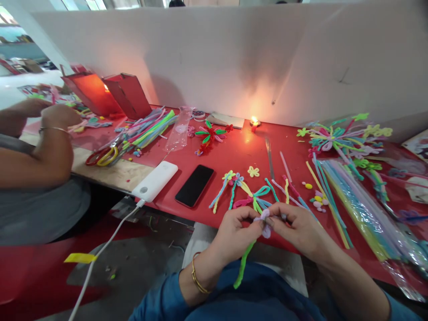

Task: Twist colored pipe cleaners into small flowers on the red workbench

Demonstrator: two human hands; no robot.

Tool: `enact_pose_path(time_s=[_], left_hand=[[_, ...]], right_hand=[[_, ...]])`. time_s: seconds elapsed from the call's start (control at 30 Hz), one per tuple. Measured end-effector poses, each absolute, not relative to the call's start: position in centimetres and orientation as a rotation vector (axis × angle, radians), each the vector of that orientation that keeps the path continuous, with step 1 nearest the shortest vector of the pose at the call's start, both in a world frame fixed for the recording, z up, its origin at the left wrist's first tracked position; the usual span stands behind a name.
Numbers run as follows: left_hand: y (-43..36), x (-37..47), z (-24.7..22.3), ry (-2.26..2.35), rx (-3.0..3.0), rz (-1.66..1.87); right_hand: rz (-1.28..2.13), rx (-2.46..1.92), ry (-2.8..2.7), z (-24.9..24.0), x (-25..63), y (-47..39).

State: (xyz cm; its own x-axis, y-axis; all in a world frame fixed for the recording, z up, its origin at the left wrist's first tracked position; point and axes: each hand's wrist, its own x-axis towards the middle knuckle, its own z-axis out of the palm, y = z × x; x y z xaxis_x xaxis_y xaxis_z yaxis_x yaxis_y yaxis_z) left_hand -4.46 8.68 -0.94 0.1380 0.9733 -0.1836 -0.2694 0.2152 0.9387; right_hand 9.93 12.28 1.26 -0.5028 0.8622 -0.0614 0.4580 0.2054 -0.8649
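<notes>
Between my two hands, over the table's near edge, is a small pale purple pipe-cleaner flower (pixel 266 228) with looped petals. My left hand (pixel 236 234) pinches its left side between thumb and fingers. From the other side my right hand (pixel 297 227) grips it the same way. A bright green fuzzy stem (pixel 244 265) hangs below my left hand; its top is hidden by the fingers. Just beyond my hands lies a looped pipe-cleaner piece (pixel 261 194) in teal, yellow and pink. A small yellow flower (pixel 253 171) lies farther back.
A black phone (pixel 194 186) and a white power bank (pixel 155 182) with a cable lie left. A lit candle (pixel 254 124) burns by the white partition. Bagged pipe cleaners (pixel 361 209) and beads (pixel 318 200) are right. Scissors (pixel 106 156) lie near another person's arm (pixel 53 147).
</notes>
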Motion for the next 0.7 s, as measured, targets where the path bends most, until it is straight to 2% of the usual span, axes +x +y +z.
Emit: enact_pose_path(time_s=[0.4,0.7], left_hand=[[9.5,-5.0,-1.4,1.105,1.085,1.041],[9.8,-5.1,-1.8,1.042,0.905,1.114]], right_hand=[[1.27,-1.326,-1.984,0.6,10.4,12.9],[1.023,-1.349,-2.029,0.8,10.8,12.8]])
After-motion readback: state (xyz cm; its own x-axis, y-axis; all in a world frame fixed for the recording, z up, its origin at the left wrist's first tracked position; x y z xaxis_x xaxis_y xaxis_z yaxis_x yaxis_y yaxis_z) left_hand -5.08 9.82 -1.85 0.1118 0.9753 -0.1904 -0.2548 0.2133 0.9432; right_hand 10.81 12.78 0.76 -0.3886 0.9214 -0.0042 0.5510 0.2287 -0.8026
